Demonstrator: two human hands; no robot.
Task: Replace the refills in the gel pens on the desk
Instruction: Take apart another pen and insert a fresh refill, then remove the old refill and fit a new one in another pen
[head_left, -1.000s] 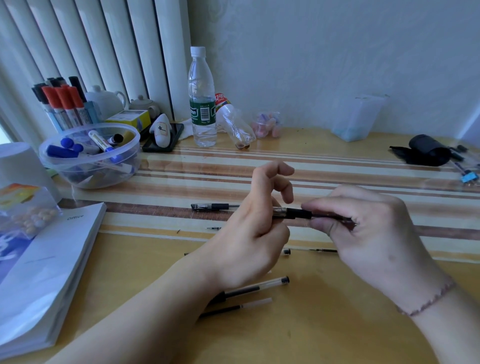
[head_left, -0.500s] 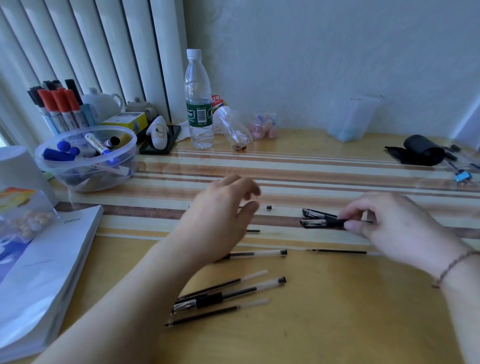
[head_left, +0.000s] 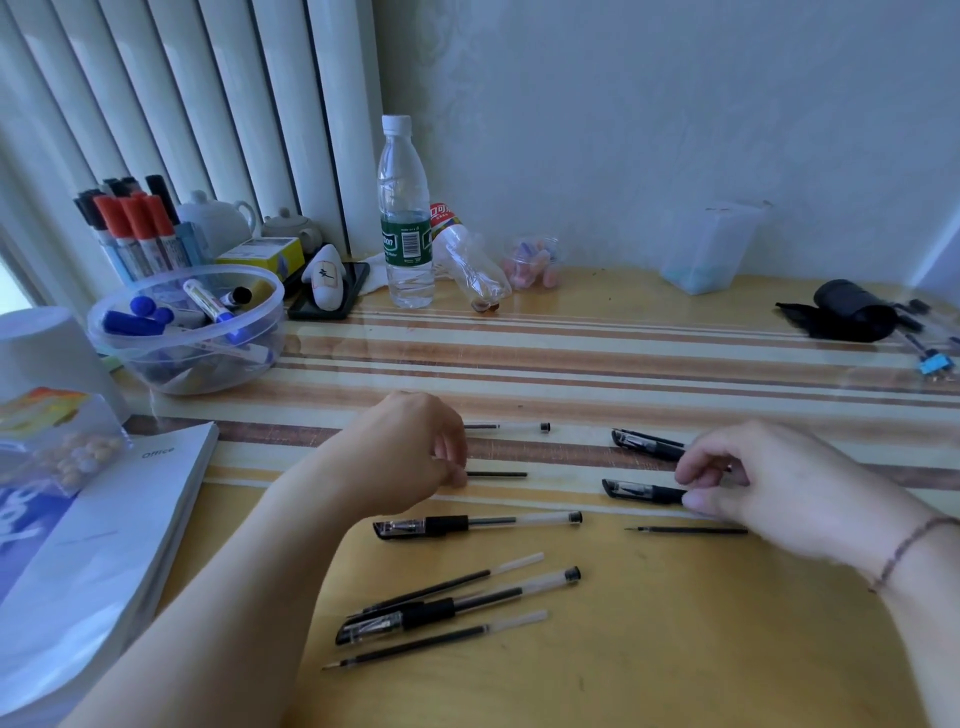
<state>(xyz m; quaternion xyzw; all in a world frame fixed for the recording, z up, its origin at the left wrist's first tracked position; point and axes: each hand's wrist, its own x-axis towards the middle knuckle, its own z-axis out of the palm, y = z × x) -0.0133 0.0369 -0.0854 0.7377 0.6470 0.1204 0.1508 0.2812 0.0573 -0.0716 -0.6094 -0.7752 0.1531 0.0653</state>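
Note:
Several black gel pens and thin refills lie on the desk. My left hand (head_left: 410, 452) has its fingers curled, and the fingertips pinch the left end of a short black refill (head_left: 498, 474) lying on the striped mat. Behind that hand a clear pen barrel (head_left: 511, 426) sticks out. My right hand (head_left: 753, 478) holds the rear of a capped gel pen (head_left: 641, 491) that rests on the mat. A second capped pen (head_left: 647, 442) lies just beyond it. A loose refill (head_left: 691, 530) lies under my right hand.
Another capped pen (head_left: 467, 524) lies mid-desk. Nearer me are one pen (head_left: 457, 605) and two refills (head_left: 452, 582), (head_left: 436, 642). A bowl of markers (head_left: 187, 332), a water bottle (head_left: 405, 218) and a book (head_left: 104, 519) stand to the left, a black pouch (head_left: 841, 312) at far right.
My hands, joined on one pen a second ago, have parted. The right hand carried the pen down onto the mat at the right. The left hand moved to the short refill.

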